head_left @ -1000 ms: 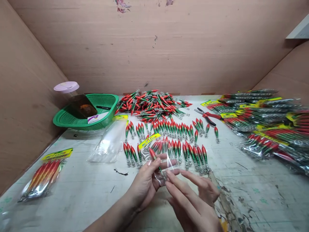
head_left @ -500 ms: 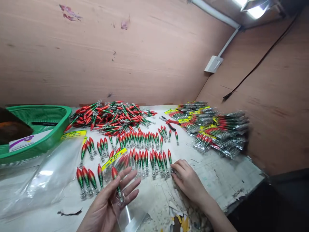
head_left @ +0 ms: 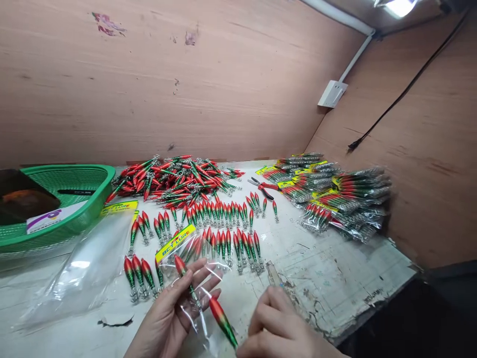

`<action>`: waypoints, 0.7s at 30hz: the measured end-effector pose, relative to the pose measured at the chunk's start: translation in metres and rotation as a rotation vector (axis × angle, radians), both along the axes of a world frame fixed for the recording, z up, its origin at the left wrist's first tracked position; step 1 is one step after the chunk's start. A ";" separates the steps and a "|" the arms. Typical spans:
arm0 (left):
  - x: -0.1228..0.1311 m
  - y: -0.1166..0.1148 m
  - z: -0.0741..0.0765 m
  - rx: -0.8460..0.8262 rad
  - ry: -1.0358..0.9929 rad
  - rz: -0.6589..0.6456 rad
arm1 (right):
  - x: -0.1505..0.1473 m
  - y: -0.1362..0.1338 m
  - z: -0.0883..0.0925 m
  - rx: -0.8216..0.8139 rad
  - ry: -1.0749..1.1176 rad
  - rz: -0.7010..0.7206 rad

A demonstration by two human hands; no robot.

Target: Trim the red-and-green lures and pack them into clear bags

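Observation:
My left hand (head_left: 175,308) is closed round a clear plastic bag (head_left: 208,266) with a yellow "BCT LURE" header (head_left: 175,243). One red-and-green squid jig (head_left: 186,276) lies in or against the bag under my left thumb; which of the two I cannot tell. My right hand (head_left: 279,323), slightly blurred, pinches another squid jig (head_left: 222,318) at its hooked end, the red tip pointing up and left at the bag's lower part. Just beyond both hands, several jigs (head_left: 248,248) stand in rows on the white worktable (head_left: 298,263).
A heap of loose jigs (head_left: 167,181) lies at the back, with red-handled pliers (head_left: 266,189) to its right. Bagged jigs (head_left: 346,204) are piled at the right. On the left are a green basket (head_left: 100,184) and flat clear bags (head_left: 82,263).
My right hand has picked the rightmost jig of the front row and brought it down and left towards the bag. My left hand still holds the bag, tilted slightly differently.

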State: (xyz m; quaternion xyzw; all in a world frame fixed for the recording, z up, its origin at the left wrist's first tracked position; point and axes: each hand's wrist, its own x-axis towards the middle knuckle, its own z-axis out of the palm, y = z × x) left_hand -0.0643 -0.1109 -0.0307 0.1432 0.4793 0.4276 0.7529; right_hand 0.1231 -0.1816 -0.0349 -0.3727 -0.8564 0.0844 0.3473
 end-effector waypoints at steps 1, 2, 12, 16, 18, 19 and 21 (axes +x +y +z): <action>0.000 -0.001 0.000 -0.007 -0.004 -0.012 | -0.006 0.005 -0.005 0.070 -0.035 -0.057; 0.001 -0.003 -0.001 -0.014 -0.008 -0.021 | -0.012 0.009 -0.008 0.136 -0.064 -0.119; 0.004 -0.007 -0.008 -0.004 -0.080 -0.038 | -0.048 0.026 -0.022 0.395 -0.005 -0.448; 0.004 -0.009 -0.002 -0.012 -0.064 -0.065 | -0.047 0.023 -0.020 0.335 0.155 -0.425; 0.001 -0.009 -0.001 -0.019 -0.057 -0.069 | -0.031 0.019 -0.010 0.223 0.197 -0.307; -0.002 -0.008 -0.001 -0.019 -0.059 -0.069 | -0.019 0.018 -0.005 0.157 0.217 -0.291; -0.006 -0.005 -0.004 -0.009 -0.094 -0.068 | 0.009 0.019 -0.001 0.031 0.215 -0.388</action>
